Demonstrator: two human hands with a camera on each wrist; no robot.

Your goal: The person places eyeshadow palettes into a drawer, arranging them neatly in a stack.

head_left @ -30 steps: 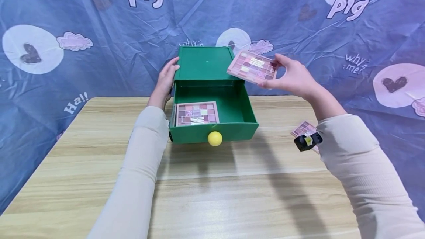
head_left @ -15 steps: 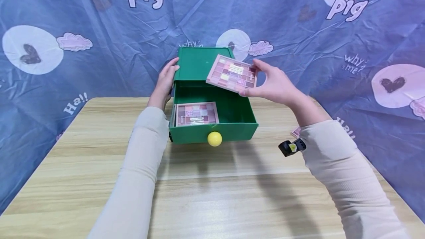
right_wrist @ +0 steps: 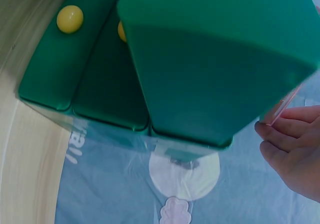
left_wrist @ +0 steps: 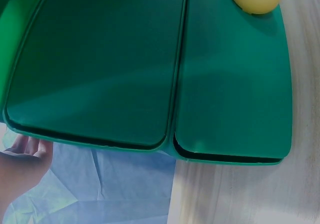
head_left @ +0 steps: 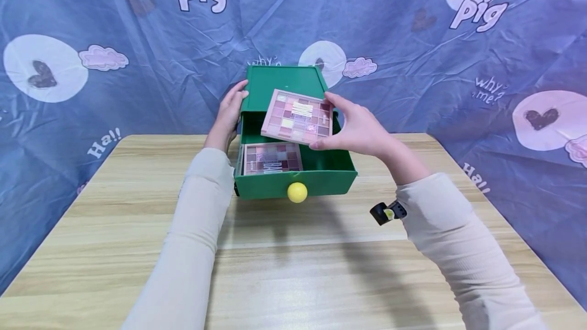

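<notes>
A green drawer cabinet (head_left: 283,85) stands on the table with its top drawer (head_left: 270,185) pulled out. Inside that drawer, toward the left, lies an eyeshadow palette (head_left: 271,158). My right hand (head_left: 359,129) pinches a second eyeshadow palette (head_left: 298,118) by its right end, thumb at the near edge and fingers at the far one. It is tilted above the drawer and overlaps the palette below in the head view. My left hand (head_left: 228,113) rests against the cabinet's left side, fingertips at the top edge. In the left wrist view, its fingers (left_wrist: 37,146) touch the side.
A yellow round knob (head_left: 297,192) sits on the pulled-out drawer's front. Lower drawers with yellow knobs (right_wrist: 70,19) show in the right wrist view. Wooden table (head_left: 284,284) spreads before the cabinet, and a blue printed cloth (head_left: 151,80) hangs behind. A black device (head_left: 389,213) is on the right wrist.
My right hand has carried its palette left and down, from beside the cabinet's top to above the drawer. The palette on the table at right is now out of sight. The left hand stays put.
</notes>
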